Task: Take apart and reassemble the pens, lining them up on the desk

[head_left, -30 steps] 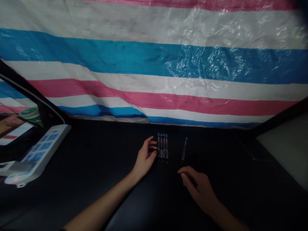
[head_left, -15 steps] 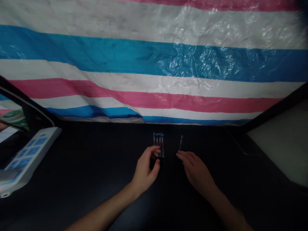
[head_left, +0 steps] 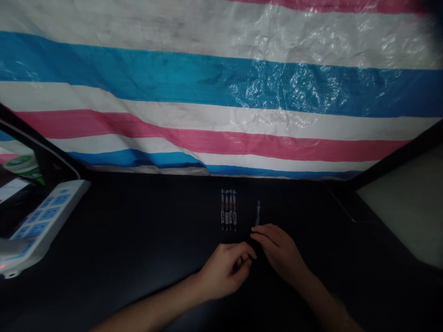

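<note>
Several slim clear pens (head_left: 229,212) lie side by side on the dark tabletop, their points toward me. To the right of that row, another pen (head_left: 258,213) sticks out beyond the fingertips of my right hand (head_left: 280,249), which grips it; its lower end is hidden by the fingers. My left hand (head_left: 228,269) is below the row, close to my right fingertips. Its fingers are loosely curled, with a gap between thumb and forefinger, and nothing shows in them.
A white power strip (head_left: 44,226) with blue socket panels lies at the left edge. A striped plastic sheet (head_left: 221,120) hangs behind the black table (head_left: 138,221). At far left, a green-and-white round item (head_left: 22,165) shows past a dark frame.
My left hand has left the row of pens and moved down and right, toward my right hand. The right hand and its pen have shifted slightly down and left.
</note>
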The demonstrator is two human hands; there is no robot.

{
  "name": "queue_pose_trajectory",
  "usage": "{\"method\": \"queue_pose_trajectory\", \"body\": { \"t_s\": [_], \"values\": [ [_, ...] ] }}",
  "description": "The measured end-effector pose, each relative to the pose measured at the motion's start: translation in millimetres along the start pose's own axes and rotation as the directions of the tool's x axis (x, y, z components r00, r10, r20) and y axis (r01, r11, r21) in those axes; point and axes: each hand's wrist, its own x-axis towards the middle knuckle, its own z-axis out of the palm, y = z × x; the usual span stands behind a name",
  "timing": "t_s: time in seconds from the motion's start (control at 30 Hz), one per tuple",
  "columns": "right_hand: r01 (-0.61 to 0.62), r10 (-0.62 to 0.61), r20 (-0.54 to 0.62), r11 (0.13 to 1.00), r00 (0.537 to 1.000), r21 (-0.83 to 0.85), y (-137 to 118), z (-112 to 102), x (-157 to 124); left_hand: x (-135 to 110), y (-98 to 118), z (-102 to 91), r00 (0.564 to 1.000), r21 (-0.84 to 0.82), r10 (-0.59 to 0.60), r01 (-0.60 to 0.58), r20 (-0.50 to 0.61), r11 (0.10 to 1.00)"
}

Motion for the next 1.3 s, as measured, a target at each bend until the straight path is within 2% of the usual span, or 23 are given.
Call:
{"method": "queue_pose_trajectory", "body": {
  "t_s": [0.1, 0.2, 0.27, 0.33, 0.43, 0.53, 0.63, 0.73, 0.83, 0.9, 1.0, 1.1, 1.2, 1.3],
  "values": [
    [-0.076, 0.09, -0.159, 0.993, 0.983, 0.096, -8, -6, 1, 2, 0, -0.1, 0.999, -0.057, -0.034, 0.034, 0.002, 0.998],
    [-0.149, 0.199, -0.295, 0.972, 0.934, 0.184, -17, -12, 2, 3, 0, -0.8, 0.997, -0.107, -0.08, 0.078, -0.011, 0.991],
    [-0.179, 0.267, -0.358, 0.949, 0.895, 0.261, -22, -16, 2, 4, 0, -1.5, 0.995, -0.117, -0.097, 0.093, -0.023, 0.989],
    [-0.181, 0.35, -0.378, 0.892, 0.857, 0.414, -26, -18, 0, 4, 2, -2.3, 0.994, -0.114, -0.105, 0.1, -0.031, 0.988],
    [-0.194, 0.507, -0.319, 0.724, 0.801, 0.662, -29, -20, -2, 5, 4, -3.6, 0.993, -0.132, -0.118, 0.113, -0.031, 0.985],
    [-0.252, 0.635, -0.175, 0.524, 0.753, 0.814, -32, -20, -3, 3, 5, -4.1, 0.992, -0.174, -0.103, 0.09, -0.069, 0.981],
    [-0.302, 0.654, 0.008, 0.339, 0.757, 0.891, -34, -17, -4, -2, 2, -3.0, 0.983, -0.227, -0.038, -0.004, -0.18, 0.974],
    [-0.311, 0.604, 0.093, 0.267, 0.792, 0.912, -37, -15, -7, -9, -3, -0.2, 0.948, -0.293, -0.037, -0.061, -0.317, 0.954],
    [-0.394, 0.575, 0.178, 0.275, 0.798, 0.877, -39, -16, -9, -13, -8, 2.5, 0.916, -0.354, -0.063, -0.09, -0.397, 0.931],
    [-0.49, 0.558, 0.259, 0.316, 0.789, 0.813, -41, -19, -8, -14, -10, 3.3, 0.896, -0.353, -0.047, -0.124, -0.441, 0.927],
    [-0.585, 0.489, 0.371, 0.421, 0.79, 0.693, -41, -22, -4, -14, -10, 3.1, 0.861, -0.312, -0.013, -0.171, -0.509, 0.935],
    [-0.597, 0.416, 0.429, 0.533, 0.802, 0.599, -41, -21, -2, -15, -10, 2.3, 0.834, -0.282, 0.004, -0.191, -0.551, 0.94],
    [-0.575, 0.414, 0.401, 0.641, 0.817, 0.509, -41, -19, -2, -16, -11, 1.4, 0.823, -0.217, 0.032, -0.187, -0.566, 0.958],
    [-0.487, 0.458, 0.174, 0.768, 0.872, 0.417, -42, -14, -8, -15, -12, 1.0, 0.828, -0.232, 0.007, -0.166, -0.561, 0.958]
  ]
}}
